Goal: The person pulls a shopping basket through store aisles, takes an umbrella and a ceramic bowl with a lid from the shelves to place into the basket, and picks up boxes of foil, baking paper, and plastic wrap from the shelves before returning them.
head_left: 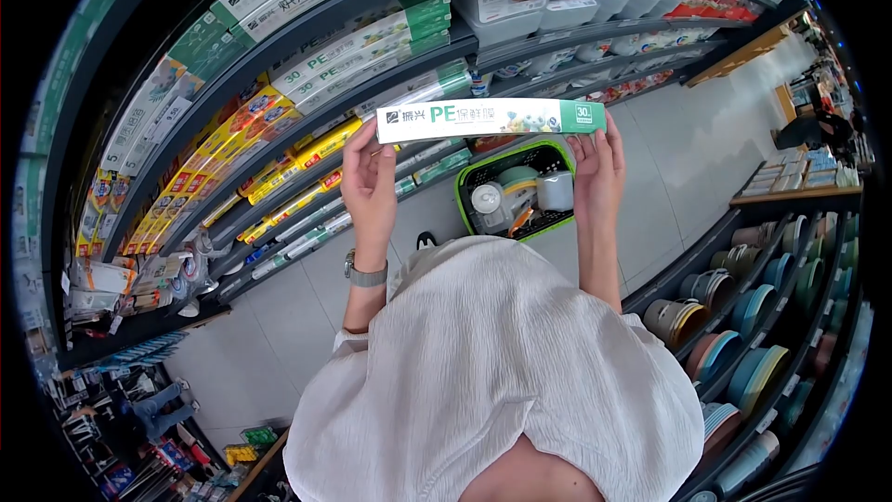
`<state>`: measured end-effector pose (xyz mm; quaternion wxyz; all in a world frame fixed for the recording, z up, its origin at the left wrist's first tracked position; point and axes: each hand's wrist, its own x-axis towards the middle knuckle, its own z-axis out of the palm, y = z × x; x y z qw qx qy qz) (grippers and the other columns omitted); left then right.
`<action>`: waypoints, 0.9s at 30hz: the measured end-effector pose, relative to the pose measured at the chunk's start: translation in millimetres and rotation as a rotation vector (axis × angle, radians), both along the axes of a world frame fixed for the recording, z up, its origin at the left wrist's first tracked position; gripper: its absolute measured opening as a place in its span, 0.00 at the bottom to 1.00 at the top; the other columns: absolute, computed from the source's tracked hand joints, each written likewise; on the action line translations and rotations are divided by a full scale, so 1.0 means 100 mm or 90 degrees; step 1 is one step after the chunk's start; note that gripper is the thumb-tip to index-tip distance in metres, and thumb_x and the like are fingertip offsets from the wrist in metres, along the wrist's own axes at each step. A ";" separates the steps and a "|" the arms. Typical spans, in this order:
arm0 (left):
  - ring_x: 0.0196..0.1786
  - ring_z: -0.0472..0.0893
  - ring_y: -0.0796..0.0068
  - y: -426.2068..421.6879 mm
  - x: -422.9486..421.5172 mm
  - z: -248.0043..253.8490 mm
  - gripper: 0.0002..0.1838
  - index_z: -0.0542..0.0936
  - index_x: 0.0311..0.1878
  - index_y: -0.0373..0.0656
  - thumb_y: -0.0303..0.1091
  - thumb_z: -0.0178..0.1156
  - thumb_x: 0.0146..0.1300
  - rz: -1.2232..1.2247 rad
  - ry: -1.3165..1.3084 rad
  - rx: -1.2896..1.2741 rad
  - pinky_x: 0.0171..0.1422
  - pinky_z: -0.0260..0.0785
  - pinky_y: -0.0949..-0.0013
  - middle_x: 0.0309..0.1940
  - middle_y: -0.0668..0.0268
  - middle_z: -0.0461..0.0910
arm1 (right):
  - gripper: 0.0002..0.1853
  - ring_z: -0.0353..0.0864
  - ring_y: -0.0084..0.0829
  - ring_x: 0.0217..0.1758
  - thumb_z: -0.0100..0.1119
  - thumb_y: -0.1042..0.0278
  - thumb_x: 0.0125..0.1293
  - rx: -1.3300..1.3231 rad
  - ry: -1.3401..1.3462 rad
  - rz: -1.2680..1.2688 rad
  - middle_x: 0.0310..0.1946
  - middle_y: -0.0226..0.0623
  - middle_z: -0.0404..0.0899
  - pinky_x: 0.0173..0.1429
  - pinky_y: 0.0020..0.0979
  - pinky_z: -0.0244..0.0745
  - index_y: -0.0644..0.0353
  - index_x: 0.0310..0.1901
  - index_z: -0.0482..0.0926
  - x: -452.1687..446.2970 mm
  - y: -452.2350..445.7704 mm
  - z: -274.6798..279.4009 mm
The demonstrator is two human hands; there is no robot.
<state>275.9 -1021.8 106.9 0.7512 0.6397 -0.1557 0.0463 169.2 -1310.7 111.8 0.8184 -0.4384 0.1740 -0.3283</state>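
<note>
A long white and green box of PE cling film [492, 119] is held level in front of me, its printed side facing up. My left hand [370, 177] grips the box's left end, fingers closed around the corner. At the green right end, my right hand [597, 163] holds it with the thumb and fingers. Below and behind the box, a black shopping basket with a bright green rim [462, 200] stands on the floor. Inside it are a white lidded container [487, 198], a white cup-like item [555, 191] and other pieces partly hidden.
Shelves ahead and left carry similar green and white boxes [367, 51], yellow boxes [209, 167] and packed plastic containers [567, 2]. To the right, a rack holds stacked bowls and pots [711, 353]. Grey floor tiles [669, 167] run between the shelves.
</note>
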 end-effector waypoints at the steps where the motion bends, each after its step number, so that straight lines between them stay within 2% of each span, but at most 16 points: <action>1: 0.68 0.78 0.70 -0.03 -0.01 0.01 0.21 0.73 0.69 0.39 0.21 0.58 0.75 0.000 0.002 0.003 0.72 0.72 0.67 0.71 0.57 0.74 | 0.24 0.80 0.32 0.65 0.52 0.70 0.80 0.000 -0.001 0.001 0.65 0.43 0.78 0.68 0.35 0.76 0.65 0.74 0.65 -0.02 -0.03 -0.01; 5: 0.68 0.78 0.70 -0.17 -0.05 0.10 0.20 0.73 0.69 0.39 0.23 0.58 0.76 -0.004 0.008 0.029 0.71 0.74 0.66 0.71 0.57 0.74 | 0.23 0.80 0.31 0.64 0.54 0.71 0.80 0.002 -0.007 -0.011 0.63 0.41 0.78 0.65 0.35 0.76 0.67 0.72 0.67 -0.08 -0.14 -0.05; 7: 0.64 0.79 0.72 -0.26 -0.09 0.15 0.21 0.75 0.70 0.38 0.30 0.59 0.78 0.001 0.030 0.025 0.69 0.74 0.67 0.66 0.59 0.79 | 0.23 0.80 0.31 0.63 0.54 0.71 0.80 0.010 -0.009 -0.012 0.62 0.42 0.78 0.65 0.36 0.76 0.67 0.72 0.67 -0.12 -0.20 -0.06; 13: 0.65 0.79 0.72 -0.55 -0.18 0.14 0.21 0.75 0.70 0.38 0.32 0.59 0.78 -0.008 0.023 0.034 0.68 0.74 0.66 0.67 0.59 0.78 | 0.23 0.80 0.33 0.64 0.54 0.72 0.79 0.041 -0.030 -0.025 0.63 0.43 0.78 0.66 0.38 0.77 0.67 0.71 0.67 -0.27 -0.49 -0.14; 16: 0.65 0.80 0.70 -0.71 -0.23 0.11 0.19 0.74 0.68 0.36 0.27 0.57 0.78 0.002 0.016 0.049 0.67 0.76 0.66 0.69 0.56 0.76 | 0.22 0.78 0.35 0.67 0.54 0.75 0.78 0.046 -0.038 -0.027 0.68 0.46 0.74 0.67 0.39 0.76 0.67 0.70 0.68 -0.37 -0.63 -0.12; 19: 0.64 0.80 0.71 -0.88 -0.31 0.09 0.19 0.74 0.68 0.36 0.27 0.57 0.78 -0.002 0.040 0.045 0.66 0.77 0.66 0.69 0.56 0.76 | 0.21 0.76 0.36 0.69 0.53 0.77 0.77 0.048 -0.062 -0.012 0.74 0.48 0.68 0.69 0.39 0.76 0.67 0.68 0.69 -0.47 -0.80 -0.14; 21: 0.63 0.80 0.72 -0.98 -0.36 0.07 0.19 0.74 0.68 0.36 0.27 0.57 0.78 -0.006 0.047 0.035 0.66 0.77 0.67 0.68 0.56 0.77 | 0.22 0.74 0.42 0.73 0.50 0.78 0.76 0.033 -0.051 0.001 0.79 0.53 0.61 0.76 0.41 0.72 0.67 0.70 0.68 -0.53 -0.92 -0.17; 23: 0.63 0.80 0.73 -1.08 -0.41 0.05 0.19 0.74 0.68 0.36 0.27 0.57 0.78 -0.007 0.054 0.027 0.65 0.77 0.67 0.68 0.56 0.77 | 0.22 0.74 0.41 0.72 0.50 0.78 0.76 0.034 -0.048 0.002 0.78 0.53 0.62 0.75 0.41 0.73 0.67 0.69 0.69 -0.57 -1.01 -0.17; 25: 0.57 0.82 0.77 -1.16 -0.46 0.05 0.18 0.75 0.68 0.36 0.29 0.58 0.78 0.013 0.061 0.020 0.61 0.78 0.69 0.63 0.58 0.81 | 0.21 0.75 0.41 0.71 0.50 0.77 0.76 0.034 -0.045 0.008 0.78 0.53 0.62 0.74 0.41 0.74 0.67 0.69 0.69 -0.60 -1.11 -0.18; 27: 0.59 0.81 0.76 -1.20 -0.50 0.06 0.18 0.76 0.67 0.37 0.31 0.58 0.78 0.030 0.084 0.029 0.60 0.78 0.69 0.61 0.60 0.82 | 0.20 0.78 0.38 0.66 0.52 0.77 0.77 0.049 -0.034 0.014 0.72 0.50 0.71 0.67 0.39 0.78 0.68 0.68 0.69 -0.60 -1.20 -0.22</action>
